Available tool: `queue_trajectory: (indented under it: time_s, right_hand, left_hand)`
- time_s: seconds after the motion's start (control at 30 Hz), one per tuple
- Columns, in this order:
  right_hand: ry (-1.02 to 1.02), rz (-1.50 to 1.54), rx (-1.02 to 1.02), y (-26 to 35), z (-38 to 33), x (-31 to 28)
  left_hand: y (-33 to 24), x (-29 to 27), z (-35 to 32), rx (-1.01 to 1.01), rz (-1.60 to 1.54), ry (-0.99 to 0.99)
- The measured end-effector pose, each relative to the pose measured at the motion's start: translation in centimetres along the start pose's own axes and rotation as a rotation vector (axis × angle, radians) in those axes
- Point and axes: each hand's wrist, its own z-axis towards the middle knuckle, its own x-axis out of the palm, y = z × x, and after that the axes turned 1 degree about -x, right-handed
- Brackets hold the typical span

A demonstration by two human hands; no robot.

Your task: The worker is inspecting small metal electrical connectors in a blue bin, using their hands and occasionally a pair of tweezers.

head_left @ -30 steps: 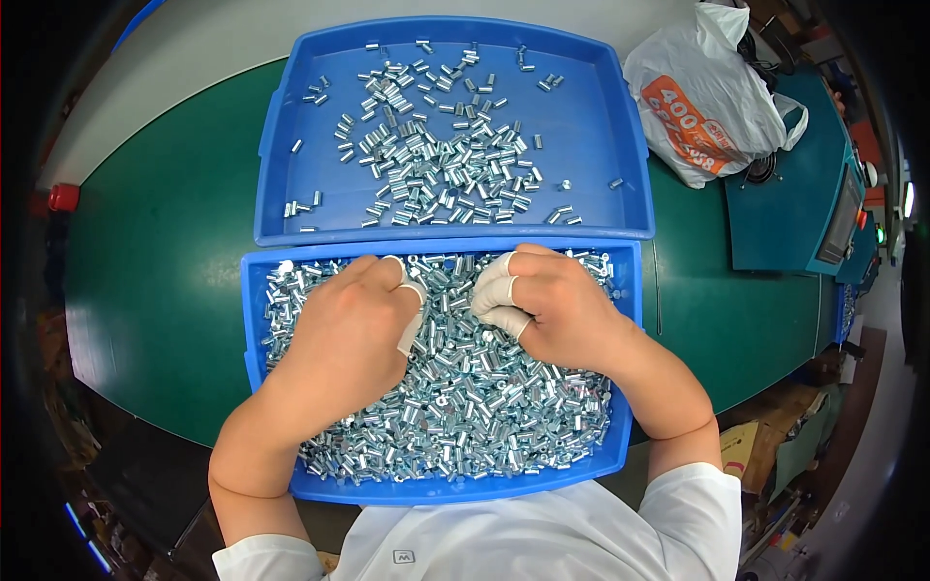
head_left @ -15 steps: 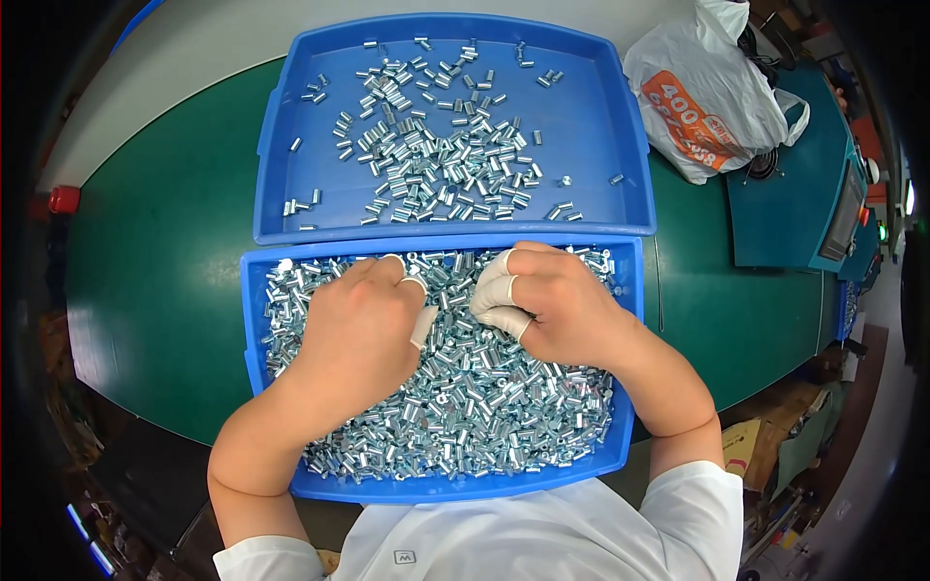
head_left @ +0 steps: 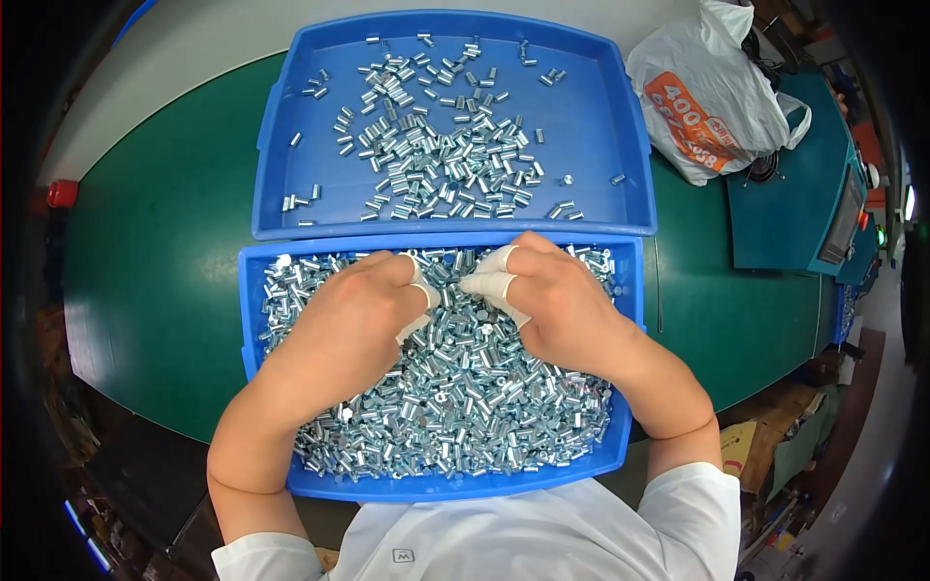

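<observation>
A deep blue bin (head_left: 620, 426) close to my body is filled with small shiny metal sleeves (head_left: 465, 407), flanged at one end like rivet nuts. Over its far half, my left hand (head_left: 363, 305) reaches in with curled fingers, white cots covering several fingertips. My right hand (head_left: 552, 300) faces it from the other side, its cot-covered fingers bent together among the sleeves. Only a small gap separates the two sets of fingertips. What either hand pinches is hidden by the fingers. Just beyond, a shallow blue tray (head_left: 591, 126) holds a looser scatter of the same sleeves.
Both containers stand on a green tabletop (head_left: 155, 261). A white plastic bag (head_left: 717, 97) with an orange print lies right of the tray, beside a teal machine (head_left: 794, 203) with a screen. A small red object (head_left: 63, 194) sits at the table's far left edge.
My hands have come closer together over the bin. The left fingertips moved right, and the right fingertips moved slightly left. The sleeves in the far tray look unchanged.
</observation>
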Motion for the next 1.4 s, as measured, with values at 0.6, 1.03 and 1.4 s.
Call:
queue_trajectory:
  time_s: [0.6,1.03,1.4]
  right_hand:
    - [0.145,-0.017,-0.005,0.2,0.4,-0.9]
    - [0.038,-0.073,0.023,0.3,0.1,-0.9]
    - [-0.103,0.588,0.265,1.7,0.1,-1.3]
  left_hand:
    - [-0.7,0.5,-0.1,-0.056,-0.001,0.005]
    - [-1.1,0.8,0.2,-0.163,-0.421,-0.142]
    - [-1.5,1.7,0.4,-0.319,-1.104,-0.130]
